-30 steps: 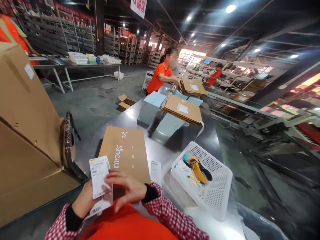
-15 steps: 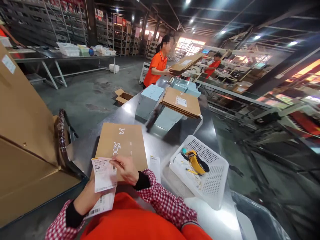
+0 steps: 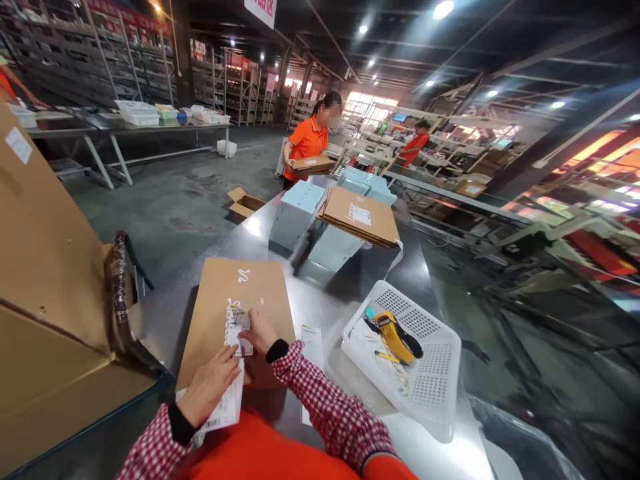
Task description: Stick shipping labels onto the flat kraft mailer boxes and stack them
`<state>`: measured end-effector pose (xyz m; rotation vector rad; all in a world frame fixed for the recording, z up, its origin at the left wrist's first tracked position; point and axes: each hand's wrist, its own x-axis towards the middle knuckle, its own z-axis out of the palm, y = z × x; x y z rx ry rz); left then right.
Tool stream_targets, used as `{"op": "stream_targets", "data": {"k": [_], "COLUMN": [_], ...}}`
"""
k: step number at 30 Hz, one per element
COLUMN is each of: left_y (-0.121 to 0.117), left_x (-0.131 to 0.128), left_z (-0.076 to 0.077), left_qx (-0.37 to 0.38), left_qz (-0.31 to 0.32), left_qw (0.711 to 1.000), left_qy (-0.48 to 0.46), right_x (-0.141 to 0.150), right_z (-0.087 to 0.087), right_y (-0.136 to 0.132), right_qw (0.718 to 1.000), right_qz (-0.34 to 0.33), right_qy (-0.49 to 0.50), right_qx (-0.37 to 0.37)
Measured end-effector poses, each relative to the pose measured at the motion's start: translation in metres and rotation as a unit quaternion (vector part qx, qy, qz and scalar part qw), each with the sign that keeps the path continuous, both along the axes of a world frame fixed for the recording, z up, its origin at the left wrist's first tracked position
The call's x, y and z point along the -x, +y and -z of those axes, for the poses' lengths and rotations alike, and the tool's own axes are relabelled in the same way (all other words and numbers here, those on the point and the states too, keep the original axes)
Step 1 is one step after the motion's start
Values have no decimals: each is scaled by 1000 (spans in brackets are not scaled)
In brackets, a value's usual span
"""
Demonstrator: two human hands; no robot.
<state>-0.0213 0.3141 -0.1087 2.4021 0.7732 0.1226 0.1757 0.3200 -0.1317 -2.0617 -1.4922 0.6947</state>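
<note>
Head view shows a flat, brown cardboard box [image 3: 270, 287] with white lettering.

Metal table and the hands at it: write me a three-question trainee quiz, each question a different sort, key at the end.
1. Multiple choice: where does the yellow-and-black device lie?
A) In the open carton on the floor
B) In the white basket
C) Under the left hand
2. True or false: the right hand is nearer the white basket than the left hand is.
3. Fill in the colour: the stack of flat brown cardboard lies on top of ____ boxes.

Key: 1. B; 2. true; 3. light blue
</note>
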Motion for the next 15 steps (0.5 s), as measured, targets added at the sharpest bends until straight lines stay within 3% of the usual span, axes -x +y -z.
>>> {"op": "stream_targets", "data": {"k": [3,6,9,11,13,15], "left_y": [-3,-12,-19,-20,-14,-2], "left_x": [-6,-5,-5,-2,8,25], "left_z": [16,21,24,30,38,45], "left_qx": [-6,-7,-4,-1,-1,-25], "left_qz": [5,12,11,-1,-25,-80], "left_qw": [1000,999,997,998,1000,996], "left_qy": [19,41,76,60,10,-28], "right_x": [5,15,15,-3,-34,-65], "right_z": [-10,-11,-4,-4,-11,-23], "right_y": [-9,-16,-11,-4,-5,-19], "right_qw": [998,986,976,975,986,979], "right_qz": [30,50,-110,-140,-15,123], "right_qy": [-54,-158,-180,-168,-164,-132], "right_qx": [17,1,-58,-42,23,91]}}
